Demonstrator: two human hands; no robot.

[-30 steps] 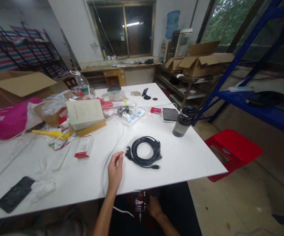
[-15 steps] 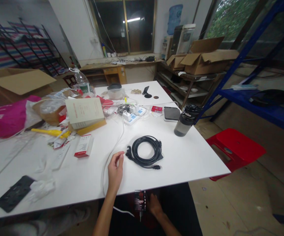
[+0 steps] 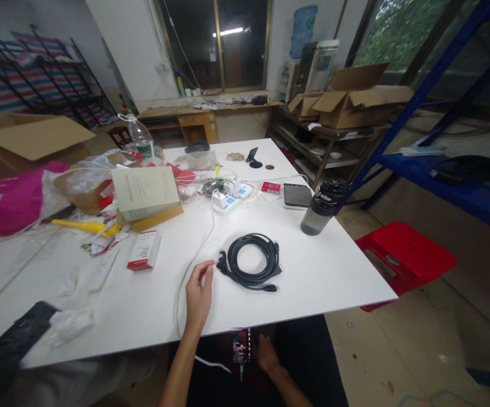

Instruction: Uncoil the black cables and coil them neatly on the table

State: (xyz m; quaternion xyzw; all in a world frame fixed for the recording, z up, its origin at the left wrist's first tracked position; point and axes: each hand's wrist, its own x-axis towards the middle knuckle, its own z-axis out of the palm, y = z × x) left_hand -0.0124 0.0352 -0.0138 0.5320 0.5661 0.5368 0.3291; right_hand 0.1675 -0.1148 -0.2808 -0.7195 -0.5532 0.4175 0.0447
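My left hand (image 3: 199,294) rests on the white table with its fingers loosely bent and nothing visible between them. Its fingertips are close to the plug end of a coiled black cable (image 3: 233,272), whose other plug lies at the front right of the coil. Below the table edge, over my dark-clothed lap, is a lit phone (image 3: 241,346) with its screen blurred out. A white charging cable (image 3: 213,364) runs near it from the table. Just right of the phone is my right hand (image 3: 267,355), in shadow, its fingers curled; contact with the phone is unclear.
A dark tumbler (image 3: 319,209) stands near the right edge beside a tablet-like device (image 3: 297,196). Behind the coil lies a white power strip (image 3: 232,199). Leftward are a small box (image 3: 143,250), a book (image 3: 146,193) and clutter. A red stool (image 3: 406,254) stands right.
Both hands hold nearly the same pose. The view has shifted slightly, and a dark shape, perhaps another person's clothing, has come in at the lower left. The phone's blurred screen looks different.
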